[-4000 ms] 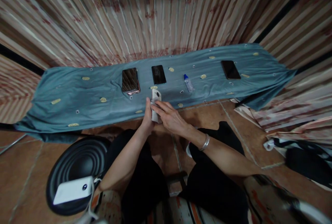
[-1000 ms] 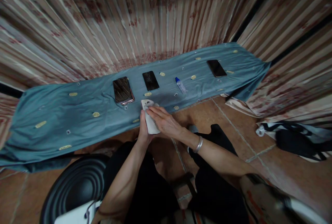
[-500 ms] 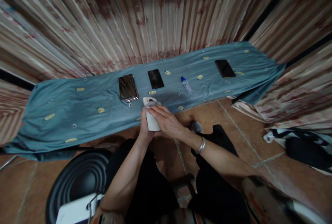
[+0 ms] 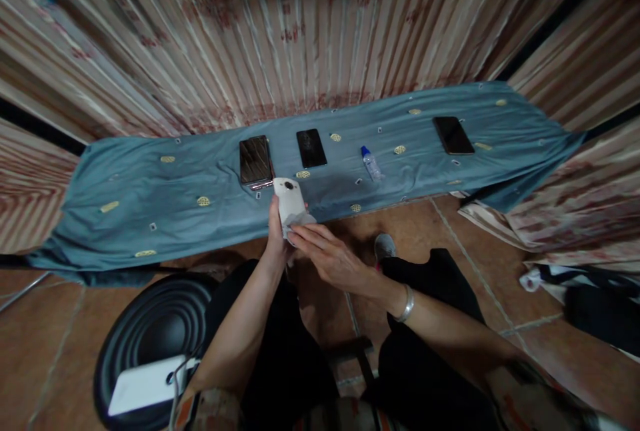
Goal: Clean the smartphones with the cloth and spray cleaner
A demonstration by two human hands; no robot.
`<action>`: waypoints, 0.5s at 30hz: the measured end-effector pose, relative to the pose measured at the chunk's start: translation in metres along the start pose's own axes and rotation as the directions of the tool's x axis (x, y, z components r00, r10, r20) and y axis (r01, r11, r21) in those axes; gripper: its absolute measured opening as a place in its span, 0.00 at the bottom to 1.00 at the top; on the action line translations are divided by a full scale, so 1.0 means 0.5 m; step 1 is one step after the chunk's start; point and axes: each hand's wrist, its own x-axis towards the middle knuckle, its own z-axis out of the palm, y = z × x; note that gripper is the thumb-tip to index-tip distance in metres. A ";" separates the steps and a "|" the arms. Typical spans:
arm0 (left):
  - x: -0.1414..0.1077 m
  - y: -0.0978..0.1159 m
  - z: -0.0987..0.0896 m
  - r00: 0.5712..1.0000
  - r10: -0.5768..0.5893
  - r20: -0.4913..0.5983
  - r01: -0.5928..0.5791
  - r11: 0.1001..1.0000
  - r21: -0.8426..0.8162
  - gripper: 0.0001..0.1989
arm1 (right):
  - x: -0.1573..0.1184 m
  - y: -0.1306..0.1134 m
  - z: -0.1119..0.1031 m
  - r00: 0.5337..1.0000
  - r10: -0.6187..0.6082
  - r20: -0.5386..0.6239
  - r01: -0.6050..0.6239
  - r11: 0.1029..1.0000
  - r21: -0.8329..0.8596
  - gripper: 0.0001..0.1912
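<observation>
A white phone (image 4: 289,192) with a camera lens near its top edge is held, back side up, by my left hand (image 4: 276,236), whose fingers close around its lower part. My right hand (image 4: 330,256) presses a thin greyish-white wipe (image 4: 300,219) on the lower end of the phone's back. Both hands are over the front edge of the cloth-covered table (image 4: 220,231). Just beyond the phone lies a stack of dark phones (image 4: 255,161). Another dark phone (image 4: 311,148) lies to the right of the stack. The left fingers behind the phone are mostly hidden.
A clear bottle with a blue cap (image 4: 371,164) lies right of centre, and a dark tablet-like device (image 4: 453,135) farther right. At lower left, a black round stool (image 4: 150,311) carries a white device (image 4: 145,386) with a cable. A pleated curtain (image 4: 310,31) hangs behind the table.
My right hand and the wipe have slid down the phone's back toward its lower end, uncovering the upper part. The view has shifted slightly.
</observation>
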 end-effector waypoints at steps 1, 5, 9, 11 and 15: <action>0.002 0.002 0.001 1.000 0.010 -0.009 -0.010 1.000 -0.002 0.30 | -0.001 -0.001 -0.001 1.000 -0.010 0.003 0.010 1.000 -0.011 0.33; 0.012 0.007 0.008 0.998 0.060 -0.034 -0.061 0.998 -0.020 0.29 | -0.003 0.005 -0.002 1.000 -0.018 -0.004 0.018 0.998 -0.056 0.34; 0.017 0.016 0.015 0.994 0.102 -0.038 -0.103 0.994 -0.042 0.31 | -0.011 0.019 0.004 0.999 0.018 -0.040 -0.020 0.998 -0.054 0.36; 0.017 0.020 0.019 0.992 0.118 -0.048 -0.120 0.991 -0.059 0.31 | -0.017 0.026 0.007 0.997 0.056 -0.060 -0.058 0.998 -0.028 0.36; 0.019 0.019 0.022 0.989 0.140 -0.035 -0.143 0.986 -0.091 0.29 | -0.025 0.035 0.011 0.989 0.135 -0.068 -0.132 0.990 0.045 0.34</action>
